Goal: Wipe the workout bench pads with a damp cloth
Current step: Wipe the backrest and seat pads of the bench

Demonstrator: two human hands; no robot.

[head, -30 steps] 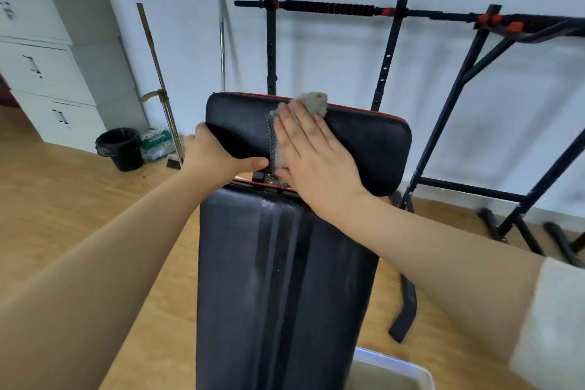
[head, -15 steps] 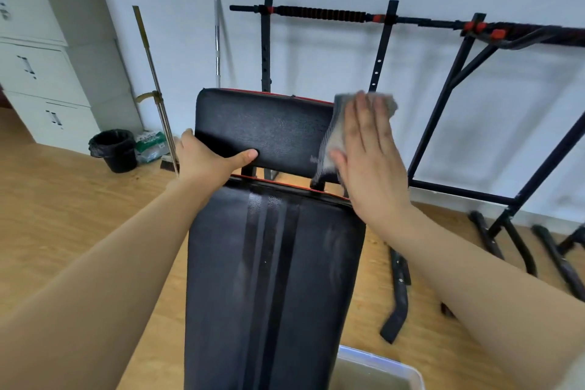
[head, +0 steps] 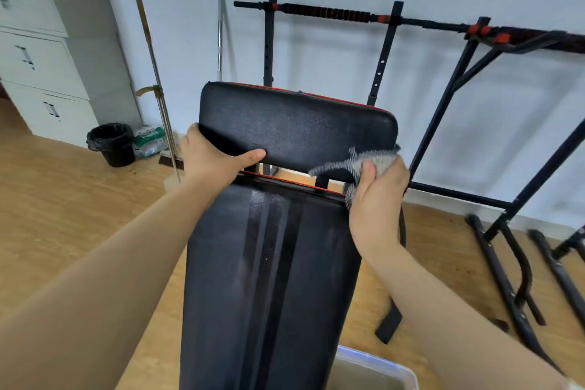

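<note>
1. Your left hand [head: 215, 161] grips the upper pad [head: 297, 130] at its lower left corner.
2. Your right hand [head: 376, 203] pinches the grey cloth [head: 367, 163] at that pad's lower right corner.
3. Wooden floor [head: 63, 215] shows left of the long pad [head: 272, 279].

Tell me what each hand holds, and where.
Left hand grips the upper pad, lower left corner. Right hand holds the cloth, bunched at its right end.

pads [head: 297, 133]: black grained leatherette, slight sheen | cloth [head: 376, 161]: grey knobbly fabric | floor [head: 63, 215]: wood-look
</note>
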